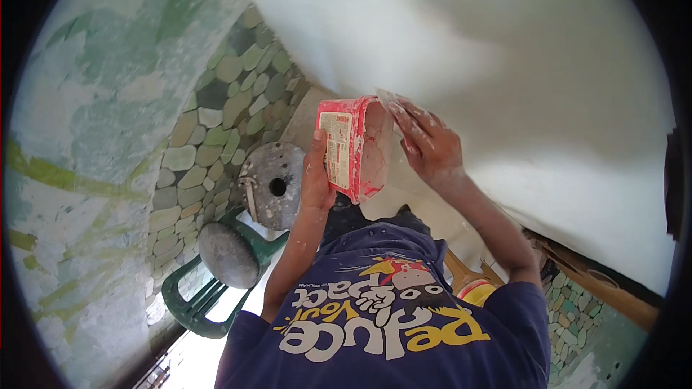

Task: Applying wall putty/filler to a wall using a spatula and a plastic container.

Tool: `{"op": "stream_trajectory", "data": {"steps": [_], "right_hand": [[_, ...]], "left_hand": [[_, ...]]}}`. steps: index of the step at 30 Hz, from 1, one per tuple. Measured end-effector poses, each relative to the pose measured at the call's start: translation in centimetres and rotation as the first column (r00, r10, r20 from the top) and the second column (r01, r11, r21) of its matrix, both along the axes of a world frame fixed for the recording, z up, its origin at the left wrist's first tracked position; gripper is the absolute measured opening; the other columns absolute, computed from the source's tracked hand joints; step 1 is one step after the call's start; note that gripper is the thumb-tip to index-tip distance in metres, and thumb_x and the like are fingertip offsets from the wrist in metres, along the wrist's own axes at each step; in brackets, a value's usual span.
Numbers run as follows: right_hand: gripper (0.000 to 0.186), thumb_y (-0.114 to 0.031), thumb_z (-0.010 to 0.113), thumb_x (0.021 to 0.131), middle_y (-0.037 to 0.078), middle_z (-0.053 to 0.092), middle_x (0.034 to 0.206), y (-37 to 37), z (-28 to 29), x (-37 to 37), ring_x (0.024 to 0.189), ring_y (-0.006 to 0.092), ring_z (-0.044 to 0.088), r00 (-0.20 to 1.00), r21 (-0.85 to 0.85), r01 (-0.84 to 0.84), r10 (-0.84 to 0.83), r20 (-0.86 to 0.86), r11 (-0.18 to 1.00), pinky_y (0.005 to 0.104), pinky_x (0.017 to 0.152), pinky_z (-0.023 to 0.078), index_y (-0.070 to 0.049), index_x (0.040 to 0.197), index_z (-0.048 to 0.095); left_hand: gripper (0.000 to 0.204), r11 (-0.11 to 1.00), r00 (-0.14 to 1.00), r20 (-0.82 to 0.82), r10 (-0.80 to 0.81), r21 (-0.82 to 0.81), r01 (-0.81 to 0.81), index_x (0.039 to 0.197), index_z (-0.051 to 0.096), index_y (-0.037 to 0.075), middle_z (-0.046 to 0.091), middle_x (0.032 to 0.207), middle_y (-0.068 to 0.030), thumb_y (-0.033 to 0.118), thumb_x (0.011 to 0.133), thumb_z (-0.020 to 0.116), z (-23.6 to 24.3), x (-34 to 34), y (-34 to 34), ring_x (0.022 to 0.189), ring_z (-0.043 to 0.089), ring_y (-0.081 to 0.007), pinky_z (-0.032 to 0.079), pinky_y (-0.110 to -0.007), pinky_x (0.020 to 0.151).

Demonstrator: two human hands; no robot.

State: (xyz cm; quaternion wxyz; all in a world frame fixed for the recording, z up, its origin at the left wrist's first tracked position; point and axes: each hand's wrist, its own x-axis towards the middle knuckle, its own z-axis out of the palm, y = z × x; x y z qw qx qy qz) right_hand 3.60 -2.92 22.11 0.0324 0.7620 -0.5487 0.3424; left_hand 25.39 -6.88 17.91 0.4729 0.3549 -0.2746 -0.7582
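Observation:
My left hand [315, 176] grips a red plastic tub [336, 145] with a pale label, its fingers mostly hidden behind it. The tub is tipped so its mouth faces right, and whitish smears coat its rim and inside. In my right hand [435, 150] is a flat, pale scraper [384, 100], held at the tub's upper rim. Its handle is covered by my fingers, which look dusty with white material.
A smooth white wall [519, 86] rises on the right. Pebble cladding [216, 130] lies left, beside a painted surface [94, 115]. Near my left forearm are a splattered round seat with a hole [288, 205] and a green plastic chair [189, 301] bearing a grey disc [228, 255].

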Motion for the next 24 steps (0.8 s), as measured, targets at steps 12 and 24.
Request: {"op": "stream_trajectory", "data": {"steps": [12,24], "right_hand": [[0.051,0.015,0.054,0.072,0.016,0.065,0.119,26.1,-9.2,-18.0,0.107,0.0341,0.065,0.918,-0.040,0.303,-0.280,0.282,0.952,0.0372,0.089,0.053,-0.001,0.120,0.065],[0.033,-0.020,0.062,0.087,0.014,0.066,0.103,39.0,-1.0,-28.6,0.088,0.0266,0.067,0.652,0.364,0.757,-0.668,-0.359,0.543,0.0394,0.069,0.056,-0.011,0.118,0.063]], "left_hand": [[0.059,0.929,0.926,-0.093,-0.367,0.018,0.370,0.134,0.052,0.005,0.063,0.124,-0.0080,0.053,0.101,0.046,-0.7,-22.5,11.4,0.108,0.063,-0.0158,0.052,-0.033,0.093],[0.063,0.588,0.562,0.459,-0.688,-0.100,0.802,0.119,0.061,-0.006,0.068,0.100,-0.0082,0.052,0.097,0.057,-1.1,-40.9,23.1,0.089,0.064,-0.0141,0.052,-0.027,0.081]]}}
